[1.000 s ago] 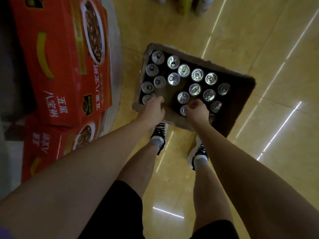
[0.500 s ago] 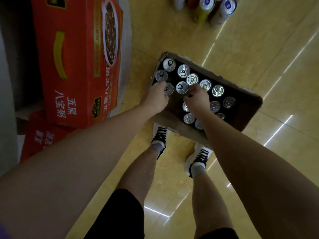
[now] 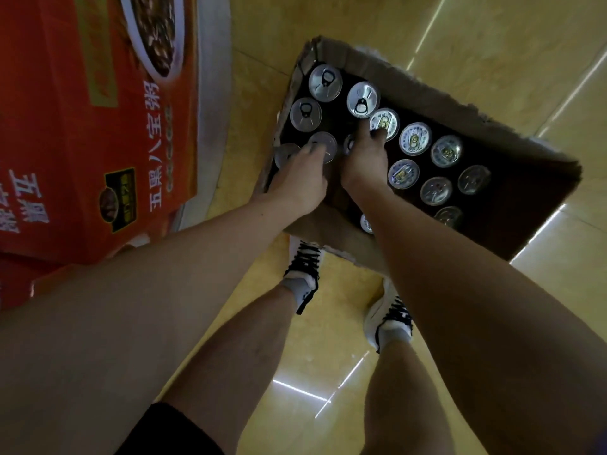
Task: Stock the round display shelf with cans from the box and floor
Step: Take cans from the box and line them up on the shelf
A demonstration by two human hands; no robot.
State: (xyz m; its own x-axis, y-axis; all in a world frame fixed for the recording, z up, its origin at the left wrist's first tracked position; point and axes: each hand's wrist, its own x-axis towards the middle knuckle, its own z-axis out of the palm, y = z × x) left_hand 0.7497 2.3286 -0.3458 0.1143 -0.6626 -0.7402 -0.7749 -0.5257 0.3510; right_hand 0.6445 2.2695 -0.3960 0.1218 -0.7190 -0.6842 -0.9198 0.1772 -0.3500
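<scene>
Inside the cardboard box (image 3: 427, 93), the right hand (image 3: 363, 162) covers most of one can (image 3: 349, 143), and the right forearm hides all but a sliver of another can top (image 3: 365, 223). The left hand (image 3: 297, 182) masks the box's near-left corner. Dim light blurs the far-right can lids (image 3: 474, 179). The orange carton (image 3: 82, 126) left of the box is cropped by the frame.

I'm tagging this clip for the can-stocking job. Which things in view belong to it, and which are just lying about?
Job:
cardboard box
cans in it
left hand
right hand

Lying about:
orange cartons
tiled floor
</scene>
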